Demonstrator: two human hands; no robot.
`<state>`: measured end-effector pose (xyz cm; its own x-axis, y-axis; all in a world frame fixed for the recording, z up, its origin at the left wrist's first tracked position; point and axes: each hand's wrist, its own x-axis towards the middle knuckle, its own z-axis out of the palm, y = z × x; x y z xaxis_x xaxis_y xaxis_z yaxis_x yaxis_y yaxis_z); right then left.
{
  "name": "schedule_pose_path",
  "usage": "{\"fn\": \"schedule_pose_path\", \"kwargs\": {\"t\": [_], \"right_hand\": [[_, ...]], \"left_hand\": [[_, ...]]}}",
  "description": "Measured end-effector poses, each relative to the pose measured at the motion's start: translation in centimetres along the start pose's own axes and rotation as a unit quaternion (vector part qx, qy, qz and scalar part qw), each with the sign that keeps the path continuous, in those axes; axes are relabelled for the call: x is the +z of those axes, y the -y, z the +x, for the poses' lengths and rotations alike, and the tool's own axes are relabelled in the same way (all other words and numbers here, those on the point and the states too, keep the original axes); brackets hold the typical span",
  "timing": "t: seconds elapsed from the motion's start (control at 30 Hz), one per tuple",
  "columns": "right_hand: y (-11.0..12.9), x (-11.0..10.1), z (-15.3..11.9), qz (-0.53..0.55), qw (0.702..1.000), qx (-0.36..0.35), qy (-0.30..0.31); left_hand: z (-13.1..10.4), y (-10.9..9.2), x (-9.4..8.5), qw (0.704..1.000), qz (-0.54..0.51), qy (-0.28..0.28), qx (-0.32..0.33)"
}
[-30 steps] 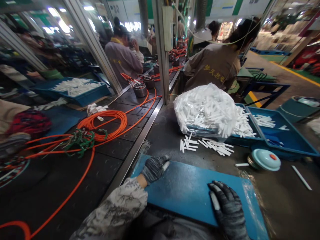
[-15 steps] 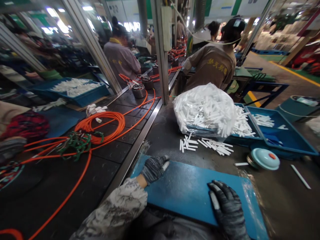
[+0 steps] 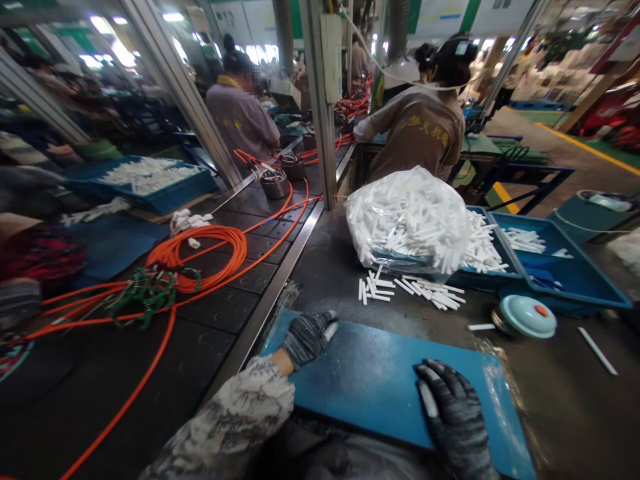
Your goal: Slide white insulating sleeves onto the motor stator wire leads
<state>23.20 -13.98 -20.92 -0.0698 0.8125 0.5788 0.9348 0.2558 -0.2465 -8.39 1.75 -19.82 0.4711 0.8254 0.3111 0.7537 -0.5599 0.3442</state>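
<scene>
My left hand (image 3: 309,339), in a grey-striped glove with pale fingertips, rests on the far left part of a blue mat (image 3: 370,373). Its fingers lie out along the surface, thumb a little apart, holding nothing. Lower right on the same mat, my right hand (image 3: 456,417) lies palm down in a matching glove, fingers extended and nothing in them. Beyond the mat are short white tubes (image 3: 433,293) in loose piles. Behind these, a clear plastic bag (image 3: 407,217) full of white tubes sits over a blue tray.
A blue tray (image 3: 607,287) and a light-blue lidded container (image 3: 527,316) stand at right. Left of a metal rail (image 3: 280,287), a coil of orange cable (image 3: 197,257) with green clips lies on the black conveyor. Co-workers sit ahead; another's gloved hand (image 3: 20,303) is far left.
Both my hands stay in place on the mat. The co-worker's hand at far left and the green clips shift slightly leftward. The co-worker ahead at right leans a little left.
</scene>
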Motion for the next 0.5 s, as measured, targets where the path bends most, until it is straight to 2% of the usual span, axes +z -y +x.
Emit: {"fn": "schedule_pose_path", "kwargs": {"t": [0.5], "right_hand": [[0.12, -0.11, 0.11, 0.001, 1.0, 0.004, 0.0]], "left_hand": [[0.01, -0.05, -0.16, 1.0, 0.01, -0.021, 0.021]]}}
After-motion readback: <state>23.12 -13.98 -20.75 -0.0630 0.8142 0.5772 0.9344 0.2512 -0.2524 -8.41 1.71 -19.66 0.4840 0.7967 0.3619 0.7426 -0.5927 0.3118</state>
